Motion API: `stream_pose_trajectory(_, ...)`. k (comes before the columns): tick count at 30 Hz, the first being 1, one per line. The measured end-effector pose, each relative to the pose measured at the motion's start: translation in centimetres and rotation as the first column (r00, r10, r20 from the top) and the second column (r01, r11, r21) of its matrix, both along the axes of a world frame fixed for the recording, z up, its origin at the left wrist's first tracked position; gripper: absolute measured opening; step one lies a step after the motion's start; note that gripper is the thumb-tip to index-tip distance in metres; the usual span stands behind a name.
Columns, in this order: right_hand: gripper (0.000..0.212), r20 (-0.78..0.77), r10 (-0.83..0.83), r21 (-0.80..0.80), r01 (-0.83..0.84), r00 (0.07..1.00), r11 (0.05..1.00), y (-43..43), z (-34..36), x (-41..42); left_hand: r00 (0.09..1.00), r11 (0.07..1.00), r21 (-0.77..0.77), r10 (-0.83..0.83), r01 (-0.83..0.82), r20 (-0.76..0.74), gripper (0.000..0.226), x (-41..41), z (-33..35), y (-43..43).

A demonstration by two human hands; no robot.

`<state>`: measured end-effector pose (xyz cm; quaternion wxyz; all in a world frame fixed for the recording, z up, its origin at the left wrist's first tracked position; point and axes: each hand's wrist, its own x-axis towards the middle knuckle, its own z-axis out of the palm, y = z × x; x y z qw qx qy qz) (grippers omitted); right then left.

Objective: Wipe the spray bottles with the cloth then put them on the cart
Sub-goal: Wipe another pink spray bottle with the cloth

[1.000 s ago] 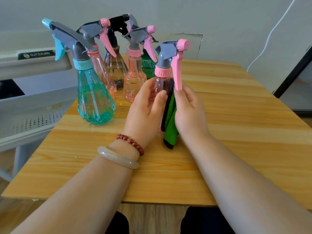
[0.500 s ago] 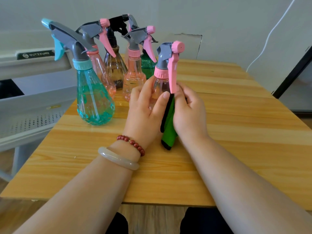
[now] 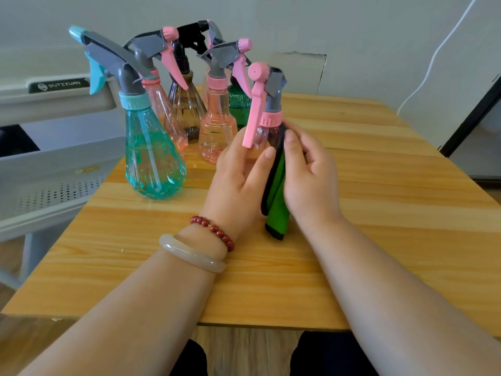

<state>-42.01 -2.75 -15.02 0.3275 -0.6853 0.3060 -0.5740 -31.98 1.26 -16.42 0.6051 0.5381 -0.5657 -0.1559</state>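
Note:
A small pink spray bottle with a grey head and pink trigger stands upright between my hands over the wooden table. My left hand grips its body from the left. My right hand presses a green cloth with black edging against the bottle's right side, fingers curled round the cloth. The cloth's lower end hangs down to the table. The bottle's lower body is hidden by my hands.
Several more spray bottles stand at the table's back left: a teal one, pink ones, a brown one and a green one. A grey cart with a perforated shelf stands left of the table.
The held bottle has turned: its pink nozzle and trigger swung from the right round to the left. My right hand with the cloth slid up along the bottle's side.

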Motion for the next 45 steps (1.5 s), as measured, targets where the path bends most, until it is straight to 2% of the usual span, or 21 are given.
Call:
stream_pose_trajectory(3, 0.022, -0.117, 0.000, 0.117, 0.014, 0.993, 0.993, -0.4, -0.3, -0.1, 0.997, 0.998, 0.017, 0.065, -0.066, 0.038, 0.045, 0.4, -0.3, -0.3)
stream_pose_trajectory(6, 0.024, -0.238, 0.054, 0.213, -0.002, 0.970, 0.977, -0.8, -0.6, -0.3, 0.982, 0.981, 0.052, 0.188, -0.188, 0.013, 0.044, 0.8, -0.1, -0.1)
stream_pose_trajectory(8, 0.024, -0.202, 0.061, 0.223, -0.014, 0.977, 0.975, -0.6, -0.4, -0.1, 0.979, 0.979, 0.045, 0.199, -0.201, 0.030, 0.043, 1.1, 0.1, 0.2)
stream_pose_trajectory(11, 0.027, -0.049, 0.049, 0.039, -0.047, 0.998, 0.998, 0.0, -0.1, 0.1, 0.994, 0.993, 0.041, 0.108, -0.108, -0.002, 0.049, 0.8, 0.3, 0.2)
stream_pose_trajectory(13, 0.028, 0.014, 0.047, -0.055, -0.046, 0.999, 0.997, 0.2, 0.0, 0.2, 0.997, 0.999, 0.037, 0.041, -0.039, -0.071, 0.044, 0.4, 0.3, 0.4)
stream_pose_trajectory(14, 0.028, 0.026, 0.050, -0.055, -0.049, 0.998, 0.997, 0.2, 0.1, 0.1, 0.996, 0.999, 0.037, 0.031, -0.028, -0.078, 0.037, 0.2, 0.3, 0.4)
stream_pose_trajectory(18, 0.027, 0.003, 0.029, 0.134, -0.029, 1.000, 0.991, -0.3, -0.1, -0.2, 0.998, 0.999, 0.031, 0.039, -0.038, -0.038, 0.025, 0.2, 0.0, 0.2)
stream_pose_trajectory(20, 0.027, -0.078, -0.024, 0.228, 0.041, 0.997, 0.973, -0.6, -0.2, -0.1, 0.998, 0.998, 0.030, 0.064, -0.063, -0.014, 0.035, 0.3, -0.2, 0.1)
stream_pose_trajectory(22, 0.026, -0.102, -0.046, 0.254, 0.071, 0.994, 0.965, -0.8, -0.5, 0.0, 0.994, 0.992, 0.066, 0.109, -0.110, 0.011, 0.043, 0.5, -0.3, -0.1)
stream_pose_trajectory(24, 0.025, -0.053, -0.054, 0.166, 0.062, 0.997, 0.984, -0.5, -0.4, 0.1, 0.996, 0.992, 0.101, 0.073, -0.077, 0.043, 0.052, 0.7, -0.3, -0.2)
stream_pose_trajectory(26, 0.027, -0.001, -0.048, -0.006, 0.048, 0.999, 0.999, 0.0, -0.3, 0.2, 0.998, 0.993, 0.116, -0.005, -0.002, 0.062, 0.061, 0.6, -0.3, -0.2)
stream_pose_trajectory(28, 0.028, 0.022, -0.043, -0.083, 0.045, 0.999, 0.996, 0.1, -0.2, 0.2, 0.999, 0.988, 0.151, -0.019, 0.013, 0.040, 0.057, 0.4, -0.3, -0.2)
stream_pose_trajectory(30, 0.030, 0.024, -0.053, -0.029, 0.054, 0.998, 0.998, 0.1, -0.3, 0.2, 1.000, 0.986, 0.167, 0.010, -0.013, 0.021, 0.048, 0.4, -0.4, -0.2)
stream_pose_trajectory(32, 0.031, -0.005, -0.095, 0.102, 0.095, 0.995, 0.990, -0.1, -0.4, 0.0, 0.999, 0.986, 0.164, 0.023, -0.028, 0.034, 0.037, 0.3, -0.5, -0.1)
stream_pose_trajectory(34, 0.029, -0.074, -0.133, 0.233, 0.147, 0.988, 0.961, -0.4, -0.5, -0.1, 0.996, 0.985, 0.155, 0.061, -0.070, 0.058, 0.033, 0.4, -0.4, -0.1)
stream_pose_trajectory(36, 0.029, -0.104, -0.139, 0.295, 0.164, 0.985, 0.941, -0.7, -0.5, -0.1, 0.993, 0.980, 0.164, 0.101, -0.108, 0.054, 0.033, 0.6, -0.3, -0.2)
stream_pose_trajectory(38, 0.028, -0.079, -0.135, 0.256, 0.151, 0.988, 0.955, -0.6, -0.5, 0.1, 0.995, 0.984, 0.151, 0.089, -0.096, 0.053, 0.037, 0.7, -0.3, -0.3)
stream_pose_trajectory(40, 0.028, -0.022, -0.122, 0.113, 0.124, 0.992, 0.986, -0.3, -0.4, 0.2, 0.998, 0.988, 0.150, 0.048, -0.043, -0.027, 0.044, 0.7, -0.3, -0.3)
stream_pose_trajectory(43, 0.029, 0.008, -0.085, -0.081, 0.085, 0.996, 0.993, 0.1, -0.3, 0.2, 0.999, 0.989, 0.143, 0.028, -0.023, -0.032, 0.034, 0.3, -0.4, -0.3)
stream_pose_trajectory(45, 0.031, 0.009, -0.079, -0.063, 0.079, 0.997, 0.995, 0.0, -0.4, 0.3, 0.999, 0.989, 0.148, -0.009, 0.014, -0.037, 0.036, 0.2, -0.5, -0.4)
